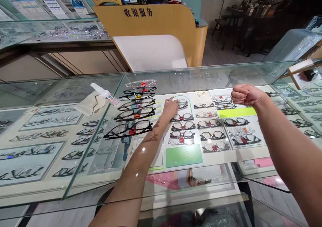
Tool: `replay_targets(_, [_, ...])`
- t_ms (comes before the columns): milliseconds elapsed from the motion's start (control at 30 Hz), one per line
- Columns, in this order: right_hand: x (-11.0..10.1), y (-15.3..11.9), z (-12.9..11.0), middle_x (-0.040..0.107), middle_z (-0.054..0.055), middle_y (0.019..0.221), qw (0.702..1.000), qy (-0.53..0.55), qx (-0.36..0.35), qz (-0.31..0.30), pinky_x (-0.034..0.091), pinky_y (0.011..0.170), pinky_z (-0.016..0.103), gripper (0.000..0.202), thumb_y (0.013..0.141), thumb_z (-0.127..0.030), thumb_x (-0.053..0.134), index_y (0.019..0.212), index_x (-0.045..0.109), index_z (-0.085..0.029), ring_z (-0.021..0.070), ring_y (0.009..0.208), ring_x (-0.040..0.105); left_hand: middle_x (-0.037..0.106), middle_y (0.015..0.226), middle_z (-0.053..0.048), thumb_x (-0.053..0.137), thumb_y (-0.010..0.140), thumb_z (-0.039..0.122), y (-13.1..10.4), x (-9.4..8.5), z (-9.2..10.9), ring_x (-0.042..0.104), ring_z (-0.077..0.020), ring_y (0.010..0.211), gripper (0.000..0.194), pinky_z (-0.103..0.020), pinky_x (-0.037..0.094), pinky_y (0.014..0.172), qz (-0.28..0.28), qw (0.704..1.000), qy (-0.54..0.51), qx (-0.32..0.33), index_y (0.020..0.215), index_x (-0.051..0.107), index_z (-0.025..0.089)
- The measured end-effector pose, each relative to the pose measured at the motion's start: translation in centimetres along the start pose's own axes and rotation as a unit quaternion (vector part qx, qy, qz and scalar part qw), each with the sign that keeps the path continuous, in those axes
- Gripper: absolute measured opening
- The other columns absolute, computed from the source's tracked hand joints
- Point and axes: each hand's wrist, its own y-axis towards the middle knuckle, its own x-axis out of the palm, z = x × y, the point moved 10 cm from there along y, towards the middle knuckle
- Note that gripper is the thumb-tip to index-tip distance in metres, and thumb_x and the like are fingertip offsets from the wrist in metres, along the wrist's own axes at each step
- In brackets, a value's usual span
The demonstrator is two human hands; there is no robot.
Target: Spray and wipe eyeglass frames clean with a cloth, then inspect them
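My left hand [171,108] reaches in beneath the glass top. Its fingers are on the left end of a pair of clear-lensed eyeglasses [184,103] lying at the back of the white display board; the fingertips are partly hidden. Dark-framed eyeglasses [185,117] lie just in front of that pair. My right hand [248,94] is a closed fist over the right side of the case, with nothing visible in it. Left of my left forearm, a column of several eyeglasses [135,114] with red tags rests on the glass top, the nearest one overlapping my forearm.
A white spray bottle [105,94] lies on a beige cloth [91,103] on the glass top [83,186]. More eyeglasses [211,135] stand in rows inside, around a green card [184,155]. Behind is a yellow-and-white counter [153,22]; a wooden-framed stand [300,74] is at right.
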Motion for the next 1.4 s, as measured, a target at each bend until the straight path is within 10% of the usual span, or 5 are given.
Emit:
replay_targets(300, [-0.7, 0.0, 0.0, 0.014, -0.005, 0.05, 0.999, -0.021, 0.0, 0.043, 0.014, 0.045, 0.023, 0.049, 0.076, -0.005, 0.064, 0.051, 0.025, -0.02, 0.01, 0.046, 0.01, 0.058, 0.171, -0.014, 0.06, 0.105, 0.028, 0.3, 0.2, 0.5, 0.038, -0.0444, 0.167, 0.029, -0.069, 0.036, 0.128, 0.026, 1.0, 0.0, 0.018, 0.123, 0.083, 0.022])
replay_targets(1400, [-1.0, 0.0, -0.1, 0.018, -0.005, 0.05, 0.998, -0.036, 0.003, 0.052, 0.017, 0.046, 0.023, 0.047, 0.074, -0.003, 0.064, 0.052, 0.026, -0.02, 0.0096, 0.046, 0.013, 0.078, 0.148, -0.006, 0.064, 0.102, 0.03, 1.2, 1.3, -1.7, 0.049, -0.0398, 0.159, 0.025, -0.071, 0.036, 0.127, 0.04, 0.992, -0.111, -0.046, 0.11, 0.088, 0.031])
